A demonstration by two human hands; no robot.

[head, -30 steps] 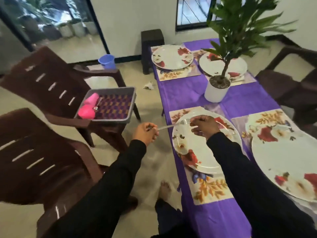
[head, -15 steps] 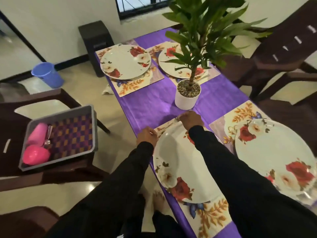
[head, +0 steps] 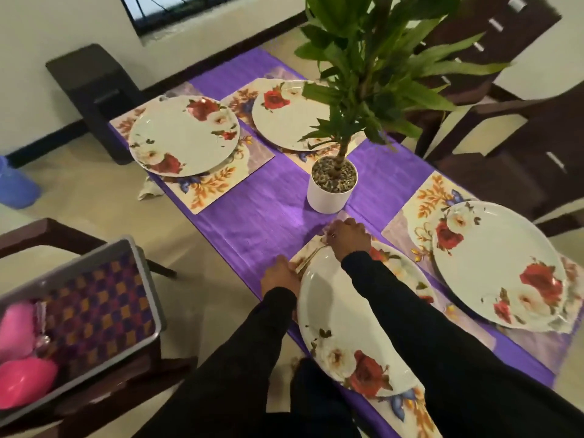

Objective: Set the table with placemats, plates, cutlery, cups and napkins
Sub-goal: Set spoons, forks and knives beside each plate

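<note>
Both hands (head: 349, 237) on fork (head: 311, 256)

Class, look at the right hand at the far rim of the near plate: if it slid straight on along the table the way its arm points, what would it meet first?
Probably the white plant pot, just beyond the right hand; depth is uncertain.

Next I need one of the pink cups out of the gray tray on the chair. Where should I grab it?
Take the nearer pink cup round its rounded body, coming from above: it appears to lie on its side in the gray tray's near-left corner, tray walls close beside it, so only the top looks free. The other pink cup lies just behind.
</note>
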